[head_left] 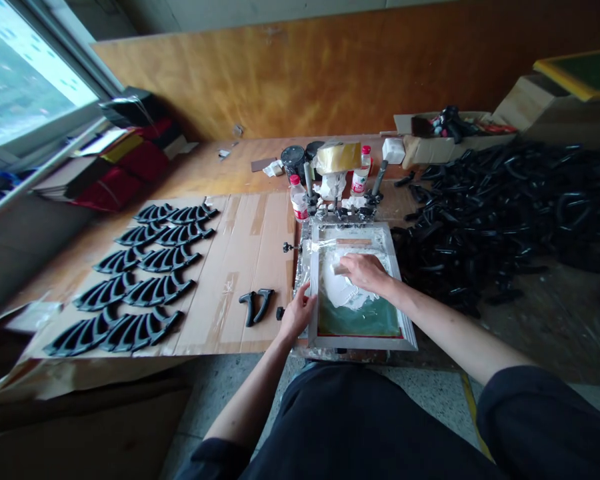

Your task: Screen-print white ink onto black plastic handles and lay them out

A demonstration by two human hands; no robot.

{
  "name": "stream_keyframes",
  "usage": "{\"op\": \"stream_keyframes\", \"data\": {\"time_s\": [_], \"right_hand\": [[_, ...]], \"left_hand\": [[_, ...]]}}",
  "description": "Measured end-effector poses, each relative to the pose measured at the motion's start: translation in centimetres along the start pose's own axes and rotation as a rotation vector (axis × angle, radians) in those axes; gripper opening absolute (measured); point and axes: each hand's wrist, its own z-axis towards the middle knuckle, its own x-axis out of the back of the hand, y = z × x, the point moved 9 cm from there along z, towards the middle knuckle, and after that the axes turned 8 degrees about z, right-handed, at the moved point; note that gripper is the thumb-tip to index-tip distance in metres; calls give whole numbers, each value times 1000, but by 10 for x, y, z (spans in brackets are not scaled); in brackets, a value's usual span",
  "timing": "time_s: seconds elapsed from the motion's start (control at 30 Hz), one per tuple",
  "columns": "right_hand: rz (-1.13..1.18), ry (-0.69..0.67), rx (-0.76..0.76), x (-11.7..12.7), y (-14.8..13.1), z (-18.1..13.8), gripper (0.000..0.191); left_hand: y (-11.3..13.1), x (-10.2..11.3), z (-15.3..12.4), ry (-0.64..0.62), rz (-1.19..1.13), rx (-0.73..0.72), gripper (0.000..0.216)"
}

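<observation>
A silver-framed printing screen (403,313) lies in front of me, its green mesh smeared with white ink (341,291). My right hand (364,272) rests on the mesh, fingers closed round a small pale squeegee (339,269). My left hand (297,311) grips the frame's left edge. Just left of the frame, one black curved plastic part (256,304) lies on the cardboard.
Rows of black curved parts (140,273) lie on flattened cardboard (240,253) at left. A big heap of black parts (505,207) fills the right. Bottles (299,198), ink tubs (293,160) and a tape roll (338,157) stand behind the screen. Boxes sit at far right.
</observation>
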Motion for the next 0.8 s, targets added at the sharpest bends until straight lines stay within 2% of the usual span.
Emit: {"op": "stream_keyframes", "data": {"time_s": [0.13,0.2,0.23,0.3,0.4,0.5,0.57,0.63,0.67,0.8], "right_hand": [[70,-158,271,-7,-20,-47,27],[67,-221,272,-3,-19,-51,22],[57,-223,240,-1,-16,-47,17],[33,-137,168,5,-12,-36,13],[4,21,172,3,-16,-35,24],[33,-5,222,-10,-20,-49,30],[65,-45,199,-10,-17,-49,24],[90,-27,131,2,-11,-33,17],[99,8,88,12,-8,-20,20],[79,168,-53,63,9,30,57]], "left_hand": [[-4,-3,-1,-9,-41,23,56],[-4,-4,-1,-9,-78,19,57],[-4,-3,-1,-5,-95,16,58],[-4,-2,-2,5,-123,13,59],[-4,0,-2,9,-165,6,58],[-2,1,-4,14,-195,3,58],[-1,3,-5,21,-200,16,57],[2,6,-6,17,-216,21,57],[5,9,-8,10,-236,19,57],[28,32,-16,-33,-398,-23,63]]}}
